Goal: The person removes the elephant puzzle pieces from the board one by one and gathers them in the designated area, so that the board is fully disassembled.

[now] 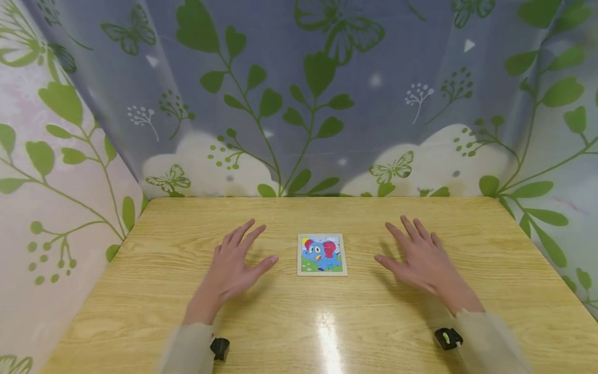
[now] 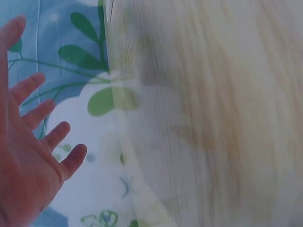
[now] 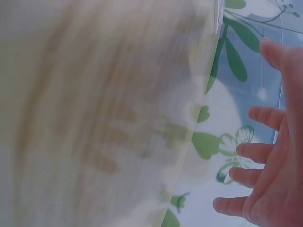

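A small square jigsaw puzzle (image 1: 322,254) with a blue elephant picture lies flat on the wooden table (image 1: 280,322), between the two hands. To its left, the left hand (image 1: 238,265) hovers with fingers spread and nothing in its grasp. The right hand (image 1: 418,259) is on the other side, fingers likewise spread and holding nothing, its shadow falling on the wood. Each wrist view shows its own hand, the left palm (image 2: 28,175) and the right palm (image 3: 279,179), with separated fingers.
A patterned curtain (image 1: 289,104) with leaves and butterflies hangs along the table's back edge and continues down both sides. Dark devices sit at both cuffs, the left one (image 1: 219,348) and the right one (image 1: 448,338). Light glares off the tabletop near the front.
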The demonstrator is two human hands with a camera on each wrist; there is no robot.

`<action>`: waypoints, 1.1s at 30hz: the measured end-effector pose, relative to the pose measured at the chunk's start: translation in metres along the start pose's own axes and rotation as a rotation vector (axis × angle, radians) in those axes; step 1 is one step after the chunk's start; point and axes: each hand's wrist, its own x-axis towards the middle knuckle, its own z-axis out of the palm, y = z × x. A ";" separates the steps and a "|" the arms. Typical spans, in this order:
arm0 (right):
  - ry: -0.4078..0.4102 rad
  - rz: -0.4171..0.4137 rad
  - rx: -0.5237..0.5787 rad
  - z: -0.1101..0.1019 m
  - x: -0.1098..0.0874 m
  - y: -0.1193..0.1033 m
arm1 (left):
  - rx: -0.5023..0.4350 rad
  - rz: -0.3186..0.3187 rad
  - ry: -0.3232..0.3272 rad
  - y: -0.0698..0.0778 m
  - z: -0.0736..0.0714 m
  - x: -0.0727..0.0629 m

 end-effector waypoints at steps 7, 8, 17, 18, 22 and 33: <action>-0.013 -0.041 0.030 0.006 0.016 -0.007 | -0.104 -0.018 -0.058 0.011 0.009 0.010; -0.012 -0.049 0.036 0.007 0.017 -0.008 | -0.114 -0.018 -0.068 0.012 0.010 0.011; -0.012 -0.077 0.077 0.019 0.030 -0.017 | -0.166 -0.002 -0.112 0.025 0.025 0.026; -0.007 -0.085 0.076 0.019 0.031 -0.017 | -0.170 0.002 -0.115 0.027 0.027 0.028; 0.006 -0.114 0.077 0.023 0.037 -0.021 | -0.199 0.007 -0.135 0.036 0.032 0.035; 0.030 -0.184 0.131 0.028 0.053 -0.029 | -0.230 0.044 -0.170 0.051 0.051 0.053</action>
